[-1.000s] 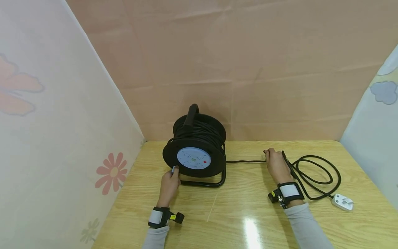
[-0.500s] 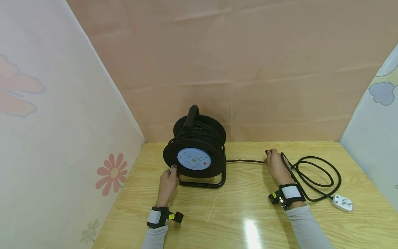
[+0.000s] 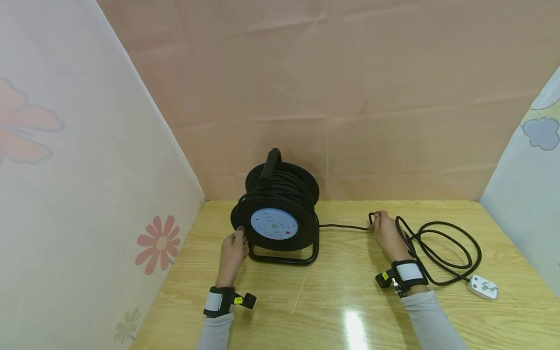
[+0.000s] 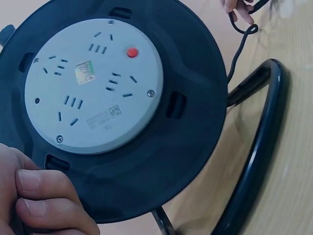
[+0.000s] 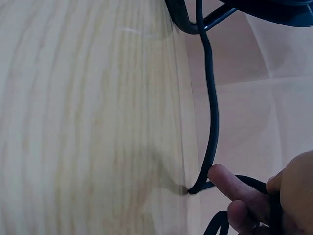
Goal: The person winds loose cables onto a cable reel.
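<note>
A black cable reel (image 3: 271, 216) with a pale blue round socket panel (image 3: 274, 224) and a red button stands on the table, propped on its tubular frame (image 3: 284, 260). My left hand (image 3: 233, 253) is at the lower left of its front disc, fingers curled round a small pale knob (image 3: 236, 234), mostly hidden by the fingers. To the right, a black cable (image 3: 343, 226) runs from the reel to my right hand (image 3: 387, 233), whose fingers hold it loosely. A small bend of cable stands up by those fingertips. In the right wrist view the cable (image 5: 210, 98) passes over the index finger.
Loose cable loops (image 3: 463, 243) lie right of my right hand, ending in a white plug (image 3: 482, 287) near the table's right side. A brown paper backdrop (image 3: 350, 121) rises behind the table, with a flower-patterned panel (image 3: 87, 170) at the left.
My left hand has moved slightly left and up along the disc's edge, and the socket panel has turned a little clockwise. A cable bend now shows more at my right fingertips.
</note>
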### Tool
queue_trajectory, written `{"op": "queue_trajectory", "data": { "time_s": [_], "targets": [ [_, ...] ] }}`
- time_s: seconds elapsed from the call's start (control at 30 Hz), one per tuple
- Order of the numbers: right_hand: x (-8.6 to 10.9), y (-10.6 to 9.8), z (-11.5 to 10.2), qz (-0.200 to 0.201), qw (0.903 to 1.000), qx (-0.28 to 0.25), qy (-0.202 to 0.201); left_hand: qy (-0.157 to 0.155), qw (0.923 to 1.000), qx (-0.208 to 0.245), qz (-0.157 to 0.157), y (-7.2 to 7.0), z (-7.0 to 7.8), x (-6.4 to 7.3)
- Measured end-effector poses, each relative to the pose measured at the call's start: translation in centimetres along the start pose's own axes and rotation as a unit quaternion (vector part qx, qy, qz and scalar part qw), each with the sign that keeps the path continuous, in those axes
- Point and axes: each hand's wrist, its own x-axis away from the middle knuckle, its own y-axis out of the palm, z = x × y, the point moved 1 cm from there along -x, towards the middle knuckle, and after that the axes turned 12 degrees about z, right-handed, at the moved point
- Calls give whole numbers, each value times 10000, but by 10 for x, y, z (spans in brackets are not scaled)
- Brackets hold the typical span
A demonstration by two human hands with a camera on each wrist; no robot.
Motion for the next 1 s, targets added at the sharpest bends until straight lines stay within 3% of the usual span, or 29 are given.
{"op": "queue_trajectory", "data": {
  "time_s": [0.2, 0.5, 1.0],
  "targets": [
    [0, 0, 2, 64, 9998, 119, -109, 89, 9999, -19, 111, -3, 9, -1],
    [4, -1, 0, 432, 9942, 964, -205, 245, 9996, 45, 137, -3, 20, -3],
    [5, -3, -2, 341, 9957, 864, -57, 246, 9990, 351, 105, -3, 34, -3]
  ]
}}
